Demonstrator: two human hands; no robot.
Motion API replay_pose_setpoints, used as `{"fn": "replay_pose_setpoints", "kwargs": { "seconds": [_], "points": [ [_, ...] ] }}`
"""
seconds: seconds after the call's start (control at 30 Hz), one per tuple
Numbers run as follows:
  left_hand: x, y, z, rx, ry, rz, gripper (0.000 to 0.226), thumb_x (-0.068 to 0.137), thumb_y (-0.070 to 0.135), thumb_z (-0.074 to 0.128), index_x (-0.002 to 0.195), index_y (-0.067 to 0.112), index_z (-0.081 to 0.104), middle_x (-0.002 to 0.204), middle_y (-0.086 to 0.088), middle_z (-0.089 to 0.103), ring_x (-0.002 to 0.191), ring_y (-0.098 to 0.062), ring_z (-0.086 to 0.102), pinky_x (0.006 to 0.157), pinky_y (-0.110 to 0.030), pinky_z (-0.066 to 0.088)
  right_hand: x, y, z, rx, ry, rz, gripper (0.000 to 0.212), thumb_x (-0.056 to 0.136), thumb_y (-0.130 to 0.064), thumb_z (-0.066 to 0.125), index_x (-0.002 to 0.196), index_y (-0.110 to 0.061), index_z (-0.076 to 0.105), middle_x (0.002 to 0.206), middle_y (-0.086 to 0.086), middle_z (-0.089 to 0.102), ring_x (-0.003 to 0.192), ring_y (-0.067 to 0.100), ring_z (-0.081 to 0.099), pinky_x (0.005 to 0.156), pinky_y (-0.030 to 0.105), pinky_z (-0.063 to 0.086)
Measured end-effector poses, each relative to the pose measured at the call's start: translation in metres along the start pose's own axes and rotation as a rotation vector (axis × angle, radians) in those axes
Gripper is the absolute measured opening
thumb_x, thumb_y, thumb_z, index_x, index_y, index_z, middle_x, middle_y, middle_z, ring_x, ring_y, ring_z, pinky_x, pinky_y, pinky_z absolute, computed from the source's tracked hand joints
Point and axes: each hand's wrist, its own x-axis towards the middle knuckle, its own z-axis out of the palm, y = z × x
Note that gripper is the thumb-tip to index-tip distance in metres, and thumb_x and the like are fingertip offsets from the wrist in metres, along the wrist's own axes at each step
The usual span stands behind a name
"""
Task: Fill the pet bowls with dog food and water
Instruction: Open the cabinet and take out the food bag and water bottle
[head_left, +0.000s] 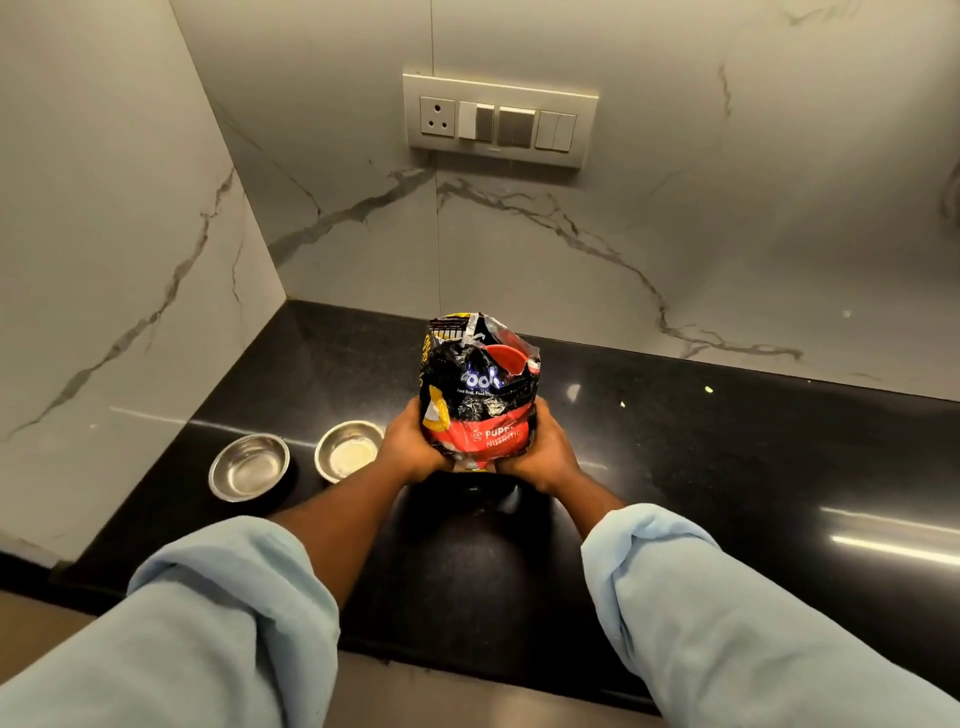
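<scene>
head view, left hand (410, 447) and right hand (543, 452) gripping dog food bag (480, 400)

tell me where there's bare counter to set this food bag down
Widest bare stretch: counter right of the food bag, to the back wall. Another strip behind the left bowl and right bowl, toward the corner. Crowded front left, around both bowls.

The dog food bag (480, 395) and two steel bowls at the black counter (727, 441).
The bag was crumpled, black with a red lower band and a yellow patch. It stood upright near the counter's middle, torn top open, with a red scoop (506, 358) showing inside. The left hand (410, 447) and right hand (545, 452) gripped its lower sides. The round, shiny bowls sat side by side to its left: the left bowl (249, 466) nearer the counter's left edge, the right bowl (349, 451) just beside the bag.
</scene>
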Motion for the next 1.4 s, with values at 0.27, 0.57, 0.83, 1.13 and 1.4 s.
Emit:
{"fn": "replay_pose_setpoints", "kwargs": {
  "seconds": [0.27, 0.57, 0.83, 1.13, 1.4],
  "points": [
    [-0.026, 0.032, -0.018, 0.317, -0.062, -0.111, 0.099, 0.062, 0.036, 0.099, 0.14, 0.006, 0.047, 0.137, -0.013, 0.061, 0.127, -0.034, 0.061, 0.103, -0.041, 0.053, -0.034, -0.01, -0.038, -0.112, 0.084, 0.091, 0.118, 0.067, -0.025, 0.1, 0.162, -0.019, 0.031, 0.158, 0.016, 0.046, 0.148, 0.032, 0.043, 0.119, 0.052, 0.042],
    [-0.053, 0.096, -0.039, 0.381, -0.345, -0.407, 0.047, 0.097, 0.044, 0.063, 0.107, -0.002, 0.065, 0.09, -0.016, 0.072, 0.071, -0.026, 0.075, 0.055, -0.028, 0.06, -0.066, -0.071, -0.086, -0.139, 0.332, 0.007, 0.039, 0.089, -0.02, 0.082, 0.125, -0.013, 0.068, 0.121, 0.009, 0.071, 0.114, 0.024, 0.067, 0.1, 0.039, 0.056],
    [-0.074, 0.205, -0.055, 0.435, -0.111, 0.144, 0.029, 0.09, 0.028, 0.072, 0.093, 0.0, 0.073, 0.088, -0.018, 0.08, 0.073, -0.029, 0.08, 0.058, -0.037, 0.066, -0.077, -0.134, -0.144, -0.187, 0.509, -0.133, 0.026, 0.091, -0.021, 0.078, 0.115, -0.014, 0.073, 0.107, 0.006, 0.076, 0.098, 0.022, 0.072, 0.09, 0.032, 0.058],
    [-0.105, 0.334, -0.082, 0.35, 0.344, 0.897, 0.027, 0.085, 0.041, 0.071, 0.071, 0.02, 0.062, 0.074, 0.0, 0.068, 0.072, -0.024, 0.064, 0.064, -0.03, 0.048, -0.079, -0.215, -0.224, -0.23, 0.781, -0.417, 0.014, 0.09, -0.017, 0.074, 0.104, -0.014, 0.075, 0.096, -0.002, 0.077, 0.087, 0.015, 0.071, 0.084, 0.026, 0.057],
    [-0.129, 0.411, -0.107, 0.259, 0.579, 1.413, 0.021, 0.089, 0.035, 0.063, 0.078, 0.017, 0.059, 0.071, 0.006, 0.062, 0.067, -0.022, 0.058, 0.062, -0.031, 0.044, -0.079, -0.279, -0.286, -0.15, 1.056, -0.711, 0.006, 0.088, -0.017, 0.069, 0.089, -0.012, 0.068, 0.083, -0.003, 0.07, 0.077, 0.011, 0.062, 0.071, 0.007, 0.044]
  ]
}}
